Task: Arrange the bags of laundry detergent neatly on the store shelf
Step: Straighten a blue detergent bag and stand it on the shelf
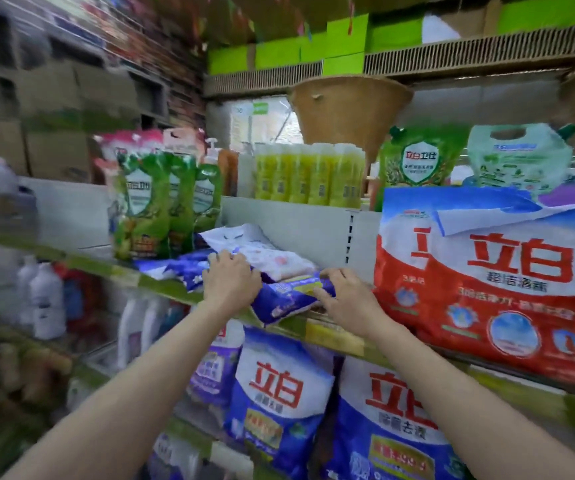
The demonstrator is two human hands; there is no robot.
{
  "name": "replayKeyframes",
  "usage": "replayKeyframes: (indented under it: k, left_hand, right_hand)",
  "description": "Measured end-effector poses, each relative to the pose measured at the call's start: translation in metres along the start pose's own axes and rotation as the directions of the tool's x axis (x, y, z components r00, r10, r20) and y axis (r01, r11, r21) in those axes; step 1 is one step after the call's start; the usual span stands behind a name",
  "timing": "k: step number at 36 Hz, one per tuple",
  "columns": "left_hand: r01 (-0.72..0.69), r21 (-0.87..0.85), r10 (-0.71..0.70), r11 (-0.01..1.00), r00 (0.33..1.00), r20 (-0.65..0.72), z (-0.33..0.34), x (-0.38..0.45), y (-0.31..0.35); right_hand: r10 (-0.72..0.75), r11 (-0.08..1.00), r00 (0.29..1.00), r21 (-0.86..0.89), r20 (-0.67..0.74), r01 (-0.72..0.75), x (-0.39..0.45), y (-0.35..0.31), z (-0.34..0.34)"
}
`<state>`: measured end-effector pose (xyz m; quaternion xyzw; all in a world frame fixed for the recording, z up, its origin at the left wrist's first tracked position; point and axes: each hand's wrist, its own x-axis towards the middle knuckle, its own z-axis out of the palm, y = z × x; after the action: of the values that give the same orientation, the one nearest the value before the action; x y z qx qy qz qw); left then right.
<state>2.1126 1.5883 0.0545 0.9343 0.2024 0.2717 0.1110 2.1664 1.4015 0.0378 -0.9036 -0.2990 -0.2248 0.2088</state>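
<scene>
— What are the hands doing up there on the shelf (334, 336)?

— Both are resting on a stack of flat detergent bags lying on the middle shelf. The left hand (231, 283) is lying palm down on the left part of the stack, fingers spread loosely over a white and pink bag (272, 256) and the blue bags under it. The right hand (343, 296) is sitting at the front edge, fingertips pressing on a purple-blue bag (291, 297) whose front end is hanging slightly over the shelf lip.

— Is either hand actually gripping a bag?

— The left one is lying flat with nothing closed around it. The right one is open too, fingers extended onto the bag; whether the thumb is tucked under it I cannot tell.

— And what is standing around the stack?

— Just to the right, a big red and white detergent bag (486, 289) is standing upright, touching the right wrist area. To the left, green pouches (140, 209) are standing in a row, blurred. Behind, on a higher ledge, yellow-green bottles (308, 174) are lined up. On the shelf below, blue and white detergent bags (275, 400) are standing upright, side by side, beneath the forearms.
</scene>
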Motion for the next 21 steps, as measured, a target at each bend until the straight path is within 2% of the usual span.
replayKeyframes:
  k: [3,6,9,12,16,18,21]
  left_hand:
    - [0.009,0.048,-0.010,0.999,1.000,0.017,-0.001,0.018,-0.005]
    - [-0.024,0.118,0.028,0.993,0.999,-0.028,0.000,0.040,-0.011]
    - [-0.110,0.168,0.109,0.980,0.994,0.016,-0.003,0.068,-0.016]
    - [-0.144,0.046,0.142,0.988,0.989,0.046,-0.006,0.093,-0.018]
    - [-0.197,-0.078,0.196,0.977,0.980,-0.030,-0.005,0.111,-0.017]
    - [-0.249,-0.091,0.241,0.964,0.966,-0.094,-0.003,0.121,-0.016]
    - [-0.345,-0.150,0.315,0.927,0.930,-0.191,0.000,0.135,-0.017]
  right_hand:
    - [0.029,0.997,0.997,0.071,0.068,-0.033,0.026,-0.014,0.002]
    - [0.022,0.999,0.991,0.031,0.133,-0.027,0.054,-0.033,0.006]
    - [0.001,0.994,0.967,-0.105,0.256,0.027,0.081,-0.054,0.017]
    - [0.006,0.963,0.942,-0.257,0.335,0.085,0.103,-0.068,0.029]
    - [-0.033,0.889,0.964,-0.433,0.262,0.148,0.118,-0.070,0.041]
    - [-0.023,0.909,0.973,-0.400,0.230,0.116,0.124,-0.061,0.039]
    - [0.048,0.967,0.982,-0.257,0.185,0.001,0.135,-0.040,0.018]
